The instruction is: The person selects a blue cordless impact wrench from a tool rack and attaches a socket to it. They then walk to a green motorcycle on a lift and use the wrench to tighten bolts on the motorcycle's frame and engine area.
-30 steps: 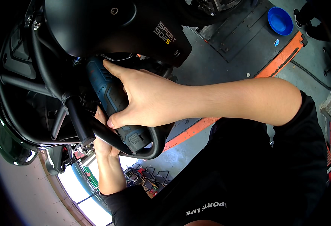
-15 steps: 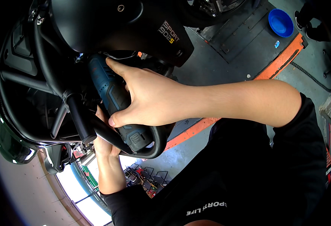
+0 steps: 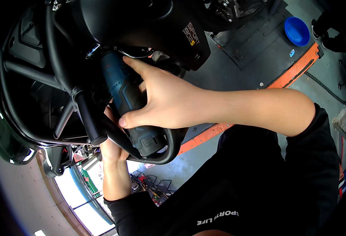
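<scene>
My right hand (image 3: 165, 98) is closed around a blue and black cordless ratchet wrench (image 3: 120, 90), thumb and fingers on either side of its body. Its shiny metal head (image 3: 93, 51) reaches in beneath the black bodywork (image 3: 141, 27) of a motorcycle. The tool's black base (image 3: 147, 143) lies beside a bent black frame tube (image 3: 173, 147). My left hand (image 3: 113, 151) is behind that tube, below the tool. Its fingers are mostly hidden by the tool and the frame, so what they touch does not show.
Thick black frame tubes (image 3: 88, 118) stand close on the left. Beyond my right arm, a dark platform (image 3: 236, 63) has an orange edge (image 3: 295, 65). A blue basin (image 3: 297, 31) sits there, near another person's feet (image 3: 318, 33). Folding chairs (image 3: 157, 187) stand farther off.
The whole view has shifted, so motorcycle, tool and hands appear slightly farther right and higher. My right hand keeps its grip, and the tool stays in about the same place against the motorcycle.
</scene>
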`<state>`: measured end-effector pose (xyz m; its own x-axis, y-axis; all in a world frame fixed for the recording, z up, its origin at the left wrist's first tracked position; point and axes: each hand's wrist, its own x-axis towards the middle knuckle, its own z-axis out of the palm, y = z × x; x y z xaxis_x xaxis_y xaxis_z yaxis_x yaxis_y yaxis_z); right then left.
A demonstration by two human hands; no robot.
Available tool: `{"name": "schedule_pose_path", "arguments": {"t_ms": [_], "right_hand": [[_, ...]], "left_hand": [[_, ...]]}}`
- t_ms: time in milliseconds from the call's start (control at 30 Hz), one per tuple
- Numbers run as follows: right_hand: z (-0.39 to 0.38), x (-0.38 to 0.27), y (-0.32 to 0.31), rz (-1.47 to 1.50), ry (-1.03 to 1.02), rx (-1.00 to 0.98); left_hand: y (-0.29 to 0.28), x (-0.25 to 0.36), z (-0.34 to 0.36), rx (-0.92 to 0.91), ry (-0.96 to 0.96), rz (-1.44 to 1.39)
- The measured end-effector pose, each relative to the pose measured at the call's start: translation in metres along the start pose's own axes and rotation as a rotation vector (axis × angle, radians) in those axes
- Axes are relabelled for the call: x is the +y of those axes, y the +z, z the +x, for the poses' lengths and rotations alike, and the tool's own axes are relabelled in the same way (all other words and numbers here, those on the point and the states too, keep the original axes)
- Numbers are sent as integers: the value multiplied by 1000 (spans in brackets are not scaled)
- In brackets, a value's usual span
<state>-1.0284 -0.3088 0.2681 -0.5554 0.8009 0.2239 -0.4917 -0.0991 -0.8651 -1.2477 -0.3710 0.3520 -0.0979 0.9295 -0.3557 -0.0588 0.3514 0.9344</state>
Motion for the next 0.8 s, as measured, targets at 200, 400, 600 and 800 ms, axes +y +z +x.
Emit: {"name": "schedule_pose_path", "arguments": {"t_ms": [200,400,600,800], "right_hand": [[0,-2,0,12,33,-18],[0,1,0,-45,6,17],[3,-6,-5,-76,90,-18],[14,4,1,-150,38,67]], "left_hand": [[-6,0,-1,-271,134,96],[-8,-1,-2,-172,156,173],[-9,-1,-1,-129,167,199],[-15,0,1,-110,144,212]]}}
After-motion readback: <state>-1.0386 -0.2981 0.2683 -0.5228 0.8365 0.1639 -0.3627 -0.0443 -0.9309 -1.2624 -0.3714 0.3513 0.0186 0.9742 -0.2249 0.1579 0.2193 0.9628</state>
